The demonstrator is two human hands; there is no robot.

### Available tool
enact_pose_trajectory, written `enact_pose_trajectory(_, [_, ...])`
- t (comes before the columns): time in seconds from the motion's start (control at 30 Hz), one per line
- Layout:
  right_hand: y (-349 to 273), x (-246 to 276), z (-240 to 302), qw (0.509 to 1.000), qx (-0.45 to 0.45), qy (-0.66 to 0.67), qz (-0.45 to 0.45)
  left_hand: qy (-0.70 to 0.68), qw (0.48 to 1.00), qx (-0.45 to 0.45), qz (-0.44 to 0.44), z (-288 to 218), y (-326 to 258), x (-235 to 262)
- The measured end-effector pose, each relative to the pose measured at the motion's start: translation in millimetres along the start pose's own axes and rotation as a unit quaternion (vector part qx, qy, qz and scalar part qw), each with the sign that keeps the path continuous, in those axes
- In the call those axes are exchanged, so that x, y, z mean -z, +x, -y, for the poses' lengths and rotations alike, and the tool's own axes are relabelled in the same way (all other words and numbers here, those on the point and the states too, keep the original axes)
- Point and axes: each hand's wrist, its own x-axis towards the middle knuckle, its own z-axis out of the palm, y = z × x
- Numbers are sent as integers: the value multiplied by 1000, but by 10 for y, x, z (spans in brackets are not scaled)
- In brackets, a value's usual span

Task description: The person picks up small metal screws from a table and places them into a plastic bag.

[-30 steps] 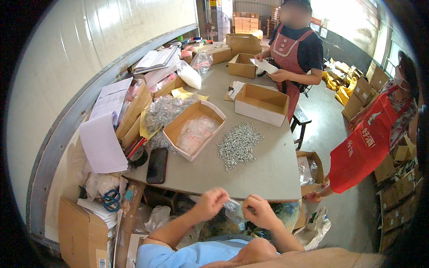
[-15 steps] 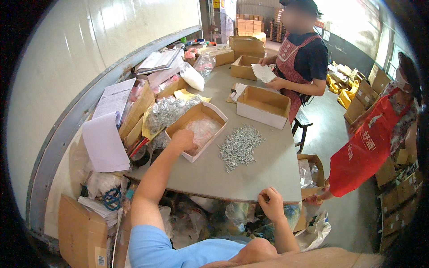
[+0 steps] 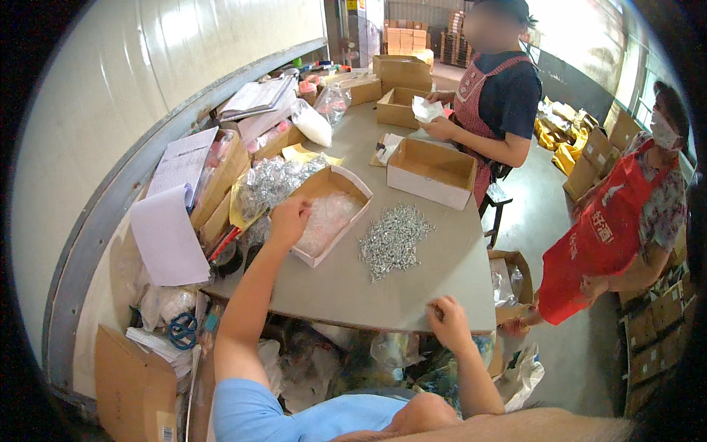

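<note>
My left hand (image 3: 291,221) is above the near left side of an open white-walled cardboard box (image 3: 359,223), its fingers bent together; whether they hold anything is hidden. Clear plastic bags (image 3: 324,219) lie inside that box. To the right of the box, a loose heap of small silvery screw-like metal parts (image 3: 396,239) is spread on the grey table (image 3: 368,300). My right hand (image 3: 449,324) rests at the table's near right edge, fingers curled in; what they hold, if anything, I cannot see.
Across the table a person in a checked apron (image 3: 477,96) holds a white paper packet (image 3: 427,109) near an open box (image 3: 431,175). Someone in a red apron (image 3: 593,236) stands at right. Bagged metal parts (image 3: 272,184) and papers (image 3: 166,236) crowd the left side.
My left hand has drawn back from over the bags to the box's left side. My right hand stays near the table edge. The red-aproned person has turned and come further into view.
</note>
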Motion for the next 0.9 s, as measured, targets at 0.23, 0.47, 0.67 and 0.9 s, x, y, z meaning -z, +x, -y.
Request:
enact_pose_trajectory(0.23, [898,-471,-52,965,65,-244,65,-202,979,10,16,-538,-525,329])
enact_pose_trajectory(0.47, [756,-663,237,936,123,-267,192,-444,884,115,94,-637,-1579,201])
enact_pose_trajectory(0.67, [149,-277,317,936,120,-260,203,-508,811,259,133,-563,-2454,-56])
enact_pose_trajectory(0.9, [90,-215,46,996,47,-61,47,-462,798,331,200,-553,-2953,-452])
